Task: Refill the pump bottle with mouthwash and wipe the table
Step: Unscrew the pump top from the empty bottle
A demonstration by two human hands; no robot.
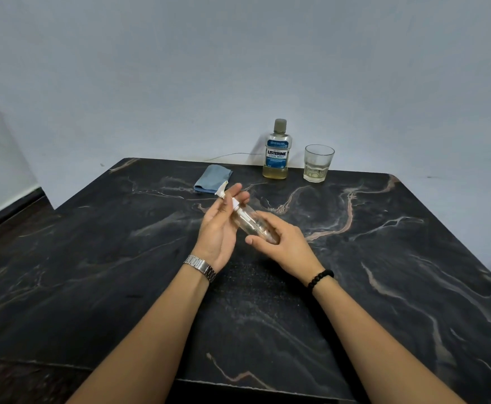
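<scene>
A small clear pump bottle point(248, 220) with a white pump head lies tilted between my hands above the middle of the dark marble table point(384, 258). My right hand point(282, 243) grips its base. My left hand point(221, 225) has open fingers against the pump top and neck. The mouthwash bottle point(276, 151), capped and holding yellowish liquid low down, stands at the table's far edge. A folded blue cloth point(210, 179) lies to its left.
A clear glass point(317, 164) with a little pale liquid stands right of the mouthwash bottle. A pale wall rises right behind the table. The table's left edge drops to a dark floor.
</scene>
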